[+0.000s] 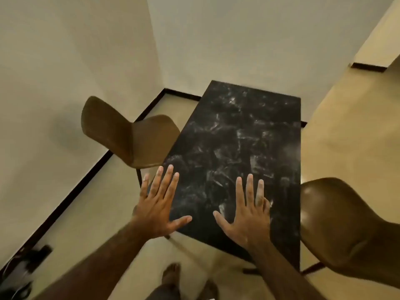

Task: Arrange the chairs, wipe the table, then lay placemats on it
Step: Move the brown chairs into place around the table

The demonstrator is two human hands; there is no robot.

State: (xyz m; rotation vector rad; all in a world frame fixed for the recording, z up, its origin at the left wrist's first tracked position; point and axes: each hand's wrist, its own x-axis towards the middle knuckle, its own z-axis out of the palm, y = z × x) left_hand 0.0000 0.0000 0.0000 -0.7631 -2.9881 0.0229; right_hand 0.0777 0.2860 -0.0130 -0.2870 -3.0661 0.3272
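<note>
- Two brown chairs sit at the black marble-look bench (pixel 244 135): the left chair (pixel 129 135) with its seat edge right up against the bench's long left side, the right chair (pixel 337 226) close by the near right corner.
- Bench runs away from the person toward the wall, top looks smudgy.
- Left hand (pixel 160 208) is flat with fingers spread, over the bench's near left edge, holding nothing.
- Right hand (pixel 246 215) is splayed the same way over the near end, empty too.
- Bare feet (pixel 171 276) on the pale floor (pixel 346 137) below.
</note>
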